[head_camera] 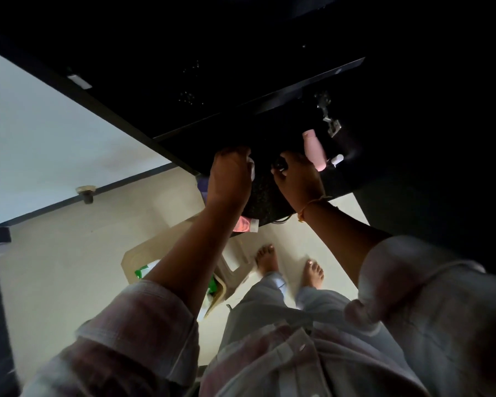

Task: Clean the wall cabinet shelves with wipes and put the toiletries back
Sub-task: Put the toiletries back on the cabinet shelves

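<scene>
Midway by the look: left hand (229, 176) and right hand (297, 179) both curled round a dark basket (262, 196); pink bottle (314, 150) just beyond right hand, already shelved.

pink bottle (314, 150), black cabinet (241, 81)

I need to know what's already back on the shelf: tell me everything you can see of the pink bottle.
The pink bottle is small, smooth and matte, probably plastic, with rounded shoulders and a narrower pink cap. It appears to stand in the dark wall cabinet, just beside the right hand, apparently untouched. A small white item sits by its base.
</scene>
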`<state>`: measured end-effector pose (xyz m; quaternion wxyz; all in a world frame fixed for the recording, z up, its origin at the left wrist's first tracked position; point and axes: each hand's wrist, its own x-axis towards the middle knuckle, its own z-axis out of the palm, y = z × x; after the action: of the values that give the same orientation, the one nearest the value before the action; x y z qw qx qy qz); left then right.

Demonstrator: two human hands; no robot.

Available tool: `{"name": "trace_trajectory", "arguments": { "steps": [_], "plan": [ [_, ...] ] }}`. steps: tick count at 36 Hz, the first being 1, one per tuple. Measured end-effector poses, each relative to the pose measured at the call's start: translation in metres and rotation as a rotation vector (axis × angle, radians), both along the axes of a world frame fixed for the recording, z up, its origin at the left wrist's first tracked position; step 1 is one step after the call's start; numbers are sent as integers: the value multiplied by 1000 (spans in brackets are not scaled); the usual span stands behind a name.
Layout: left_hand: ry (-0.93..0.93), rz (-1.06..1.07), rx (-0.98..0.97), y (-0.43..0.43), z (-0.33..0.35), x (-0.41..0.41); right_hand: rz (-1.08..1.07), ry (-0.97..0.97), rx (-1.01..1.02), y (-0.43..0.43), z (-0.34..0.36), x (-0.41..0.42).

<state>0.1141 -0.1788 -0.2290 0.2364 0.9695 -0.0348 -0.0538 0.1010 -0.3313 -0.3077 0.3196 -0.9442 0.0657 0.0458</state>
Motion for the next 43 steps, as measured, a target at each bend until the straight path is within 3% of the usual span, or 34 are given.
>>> {"name": "trace_trajectory", "arguments": {
  "steps": [8, 14, 43],
  "plan": [
    [60, -143, -96, -49, 0, 32, -189, -29, -62, -36, 1, -30],
    [68, -208, -53, -78, -11, 48, -248, -65, -156, -55, 0, -42],
    [7, -178, -32, -119, -8, 56, -318, 134, -241, -89, 10, -39]
  ]
}}
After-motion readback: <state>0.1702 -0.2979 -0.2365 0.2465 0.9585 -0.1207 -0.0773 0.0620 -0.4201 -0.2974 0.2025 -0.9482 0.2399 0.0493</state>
